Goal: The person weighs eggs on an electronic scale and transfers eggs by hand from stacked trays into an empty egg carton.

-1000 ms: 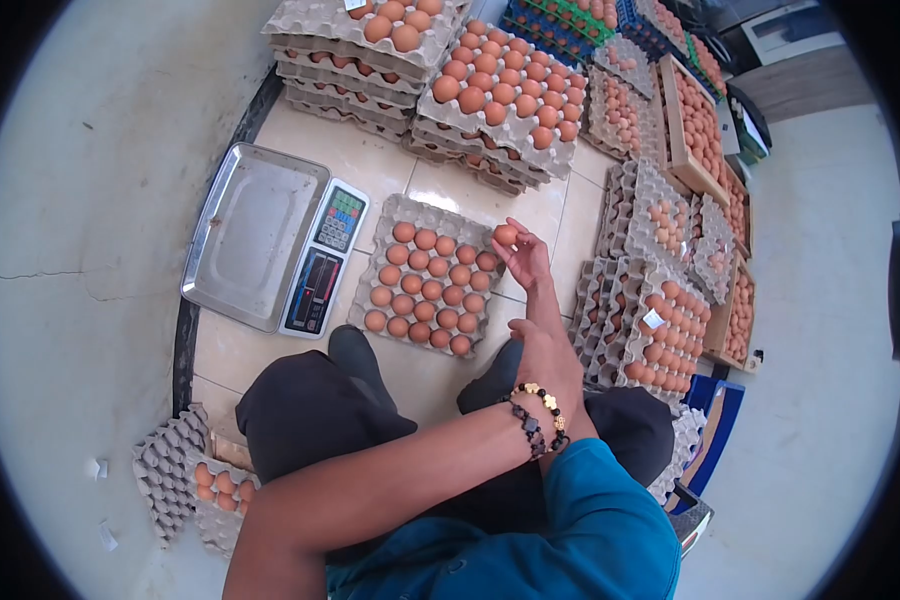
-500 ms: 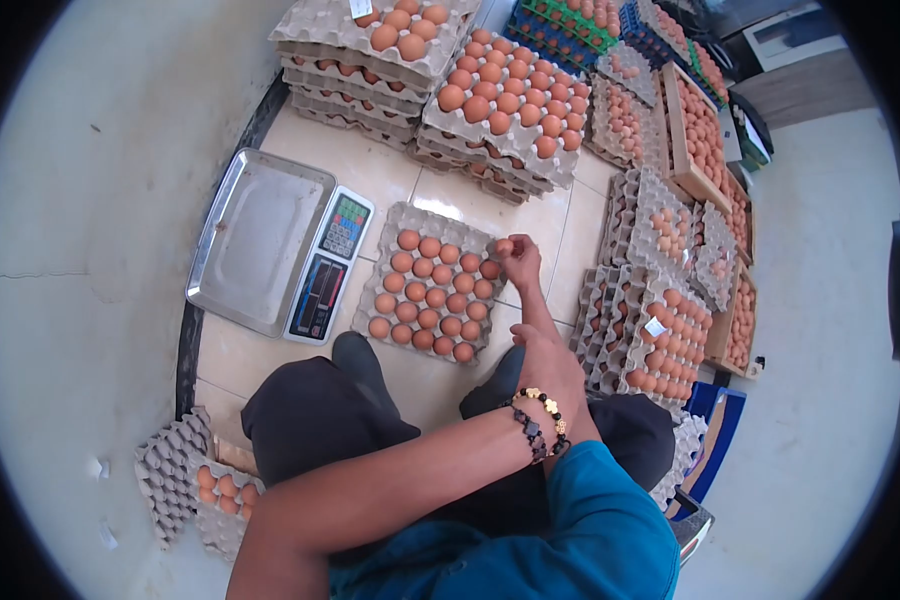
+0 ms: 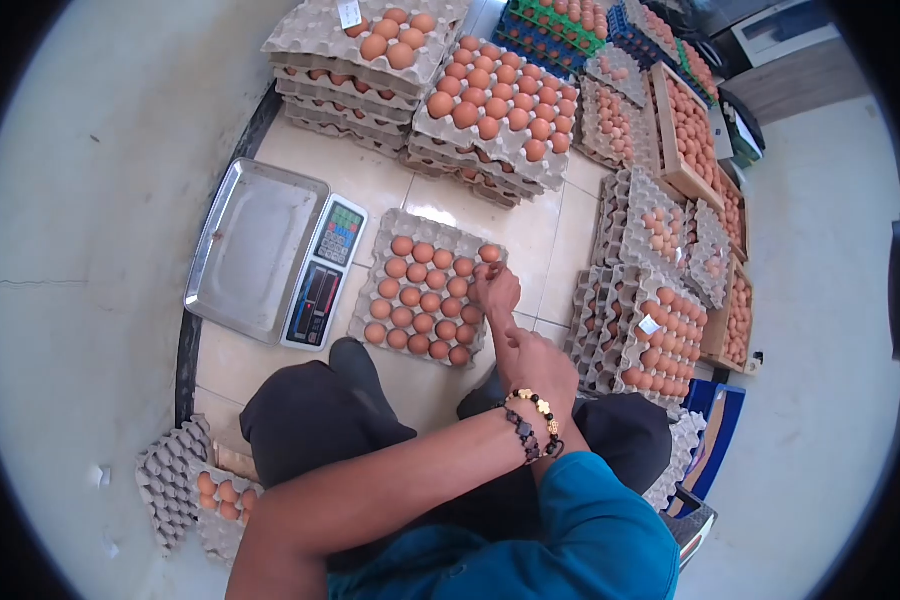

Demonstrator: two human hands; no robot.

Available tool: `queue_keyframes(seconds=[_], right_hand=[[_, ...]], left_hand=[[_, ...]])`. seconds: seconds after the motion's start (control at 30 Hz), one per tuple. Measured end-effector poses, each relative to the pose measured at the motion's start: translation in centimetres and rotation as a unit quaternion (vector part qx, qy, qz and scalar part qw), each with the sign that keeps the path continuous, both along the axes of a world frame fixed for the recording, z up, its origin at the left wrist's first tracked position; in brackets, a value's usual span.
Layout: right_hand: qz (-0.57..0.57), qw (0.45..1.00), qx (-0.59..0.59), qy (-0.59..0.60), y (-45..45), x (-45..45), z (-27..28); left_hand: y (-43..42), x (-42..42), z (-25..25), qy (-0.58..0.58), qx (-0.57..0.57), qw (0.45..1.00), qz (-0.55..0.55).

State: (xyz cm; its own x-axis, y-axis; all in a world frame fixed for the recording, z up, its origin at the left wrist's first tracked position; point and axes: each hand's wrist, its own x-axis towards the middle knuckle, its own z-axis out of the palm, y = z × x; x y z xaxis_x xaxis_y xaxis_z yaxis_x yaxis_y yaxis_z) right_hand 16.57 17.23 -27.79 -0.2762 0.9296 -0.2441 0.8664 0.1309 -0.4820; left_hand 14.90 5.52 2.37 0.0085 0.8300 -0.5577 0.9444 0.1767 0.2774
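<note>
A grey pulp egg tray [image 3: 435, 228] lies on the floor in front of me, holding rows of brown eggs [image 3: 430, 302]. My right hand [image 3: 498, 290] is over its right edge, fingers curled down around an egg that they mostly cover. Just above those fingers, a single egg [image 3: 489, 253] sits in a cell of the upper row. My left hand [image 3: 542, 365], with beaded bracelets at the wrist, crosses over and rests on my right forearm; most of its fingers are hidden. Left of the tray stands a digital scale [image 3: 260, 250] with a bare metal pan.
Stacked egg trays [image 3: 500, 100] rise behind, beside another tray stack [image 3: 345, 70]. More stacked trays [image 3: 660, 340] stand at the right, near wooden crates of eggs [image 3: 685, 140]. At lower left are empty trays [image 3: 173, 480]. My boots [image 3: 358, 375] are close to the tray.
The egg that my right hand held at the tray's upper right corner now sits in a cell there. The right hand has moved down and left onto another egg. My left hand stays on the forearm.
</note>
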Motion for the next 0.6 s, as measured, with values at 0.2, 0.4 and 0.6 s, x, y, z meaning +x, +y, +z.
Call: queue_keyframes(seconds=[0.2, 0.4, 0.6], right_hand=[[0.061, 0.993, 0.068, -0.07, 0.0, -0.6, 0.8], [0.13, 0.935, 0.253, 0.211, 3.7, -6.6, 3.6], [0.325, 0.865, 0.358, 0.135, 10.0, -20.4, 13.3]], left_hand=[[-0.3, 0.0, 0.0, 0.018, -0.001, 1.0, -0.007], [0.2, -2.0, 1.1, -0.093, 0.214, 0.971, 0.044], [1.3, -4.7, 3.8, -0.192, 0.511, 0.805, 0.233]])
